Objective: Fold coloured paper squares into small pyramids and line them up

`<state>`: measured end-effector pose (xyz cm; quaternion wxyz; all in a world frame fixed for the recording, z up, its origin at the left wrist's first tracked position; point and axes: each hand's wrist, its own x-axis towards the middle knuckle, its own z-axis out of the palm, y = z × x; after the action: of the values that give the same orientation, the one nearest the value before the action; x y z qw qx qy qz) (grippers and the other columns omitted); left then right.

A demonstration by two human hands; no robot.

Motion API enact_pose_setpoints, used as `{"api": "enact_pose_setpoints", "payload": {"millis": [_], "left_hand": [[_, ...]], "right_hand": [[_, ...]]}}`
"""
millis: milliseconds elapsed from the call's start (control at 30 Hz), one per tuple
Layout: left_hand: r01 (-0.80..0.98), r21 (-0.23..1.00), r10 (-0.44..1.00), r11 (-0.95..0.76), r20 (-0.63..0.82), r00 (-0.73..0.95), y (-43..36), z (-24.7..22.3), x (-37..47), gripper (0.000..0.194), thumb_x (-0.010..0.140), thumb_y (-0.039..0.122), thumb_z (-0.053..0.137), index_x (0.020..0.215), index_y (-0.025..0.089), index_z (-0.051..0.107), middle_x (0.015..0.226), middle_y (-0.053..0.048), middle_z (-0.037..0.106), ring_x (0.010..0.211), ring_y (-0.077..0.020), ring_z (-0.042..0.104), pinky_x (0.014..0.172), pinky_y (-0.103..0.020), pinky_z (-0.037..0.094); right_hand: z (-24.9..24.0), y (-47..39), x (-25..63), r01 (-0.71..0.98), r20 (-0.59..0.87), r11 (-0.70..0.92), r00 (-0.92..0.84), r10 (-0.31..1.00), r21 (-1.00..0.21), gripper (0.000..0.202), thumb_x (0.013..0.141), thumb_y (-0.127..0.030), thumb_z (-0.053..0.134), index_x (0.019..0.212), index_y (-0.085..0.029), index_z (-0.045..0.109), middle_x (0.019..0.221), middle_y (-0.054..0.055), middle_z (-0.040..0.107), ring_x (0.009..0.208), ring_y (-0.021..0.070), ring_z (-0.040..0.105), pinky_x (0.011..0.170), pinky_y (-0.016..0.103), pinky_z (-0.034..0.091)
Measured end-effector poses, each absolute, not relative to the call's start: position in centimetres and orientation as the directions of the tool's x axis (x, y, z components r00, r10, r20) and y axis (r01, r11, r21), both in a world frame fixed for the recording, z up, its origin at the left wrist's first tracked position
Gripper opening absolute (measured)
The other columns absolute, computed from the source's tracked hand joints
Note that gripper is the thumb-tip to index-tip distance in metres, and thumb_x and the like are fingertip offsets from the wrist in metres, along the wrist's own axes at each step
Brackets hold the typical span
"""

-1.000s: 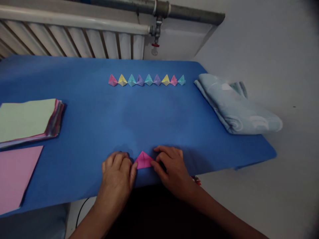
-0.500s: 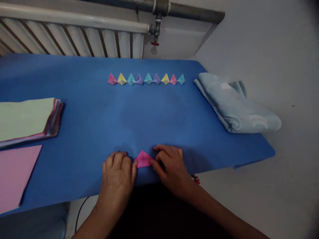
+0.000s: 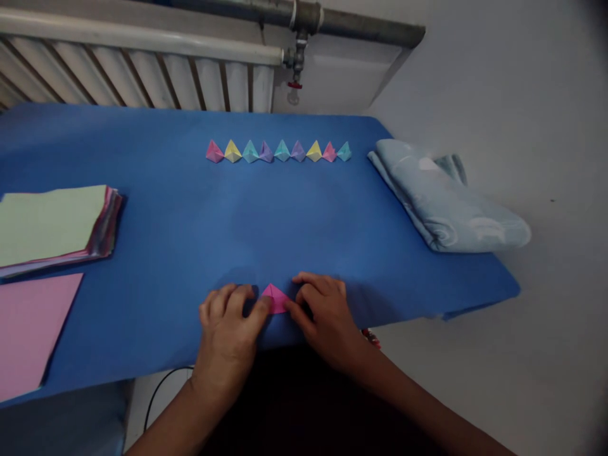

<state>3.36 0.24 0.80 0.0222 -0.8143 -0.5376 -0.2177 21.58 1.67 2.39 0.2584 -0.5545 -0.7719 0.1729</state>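
Note:
A small bright pink piece of folded paper, triangular with a crease down from its tip, lies flat on the blue table near its front edge. My left hand is on its left side, the thumb pressing over the paper's left part and the fingers curled onto the table. From the right, my right hand holds the paper's right corner down with the thumb tip, its other fingers bent above the table. The thumbs hide both lower corners of the paper.
Several small folded paper shapes stand in a row across the back of the blue table. At left lie a stack of coloured paper and pink sheets. A folded light-blue cloth rests at right. Behind is a radiator.
My left thumb has moved right, from the pink paper's left corner onto its face, and the left fingers have spread a little. My right hand stays at the right corner.

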Motion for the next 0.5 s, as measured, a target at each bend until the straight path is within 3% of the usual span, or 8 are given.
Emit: {"api": "enact_pose_setpoints", "payload": {"millis": [100,300,400,500], "left_hand": [[0.837,0.195,0.829,-0.512,0.367,0.422,0.2,1.2,3.3,0.031,0.087,0.007,0.043,0.102,0.025,0.064,0.104,-0.009,0.062,0.102,-0.0285,0.049,0.087,-0.049,0.036],[0.801,0.229,0.810,-0.553,0.371,0.453,0.1,1.3,3.0,0.031,0.088,0.007,0.041,0.099,0.023,0.064,0.103,-0.008,0.065,0.101,-0.0258,0.054,0.092,-0.049,0.034],[0.794,0.218,0.797,-0.567,0.387,0.463,0.2,1.2,3.0,0.029,0.088,0.008,0.041,0.098,0.022,0.064,0.102,-0.008,0.066,0.097,-0.0243,0.055,0.092,-0.048,0.033],[0.789,0.217,0.791,-0.574,0.396,0.467,0.2,1.1,2.9,0.029,0.089,0.009,0.040,0.098,0.022,0.064,0.101,-0.007,0.066,0.096,-0.0235,0.056,0.093,-0.047,0.033]], "right_hand": [[2.2,1.7,21.6,0.783,0.192,0.316,-0.251,0.949,-0.536,0.017,0.087,-0.024,0.059,0.071,-0.019,0.052,0.109,0.007,0.062,0.099,0.0223,0.056,0.085,0.041,0.035],[1.6,2.0,23.1,0.825,0.201,0.285,-0.211,0.957,-0.488,0.018,0.084,-0.027,0.060,0.070,-0.019,0.054,0.110,0.008,0.062,0.101,0.0249,0.055,0.085,0.043,0.036],[2.7,2.1,23.6,0.795,0.223,0.249,-0.146,0.964,-0.554,0.013,0.084,-0.024,0.060,0.074,-0.020,0.054,0.103,0.008,0.063,0.099,0.0249,0.057,0.084,0.042,0.038],[4.7,1.9,22.8,0.643,0.273,0.317,-0.170,0.947,-0.697,0.002,0.087,-0.019,0.054,0.085,-0.020,0.054,0.096,0.006,0.062,0.095,0.0195,0.058,0.081,0.034,0.043]]}}
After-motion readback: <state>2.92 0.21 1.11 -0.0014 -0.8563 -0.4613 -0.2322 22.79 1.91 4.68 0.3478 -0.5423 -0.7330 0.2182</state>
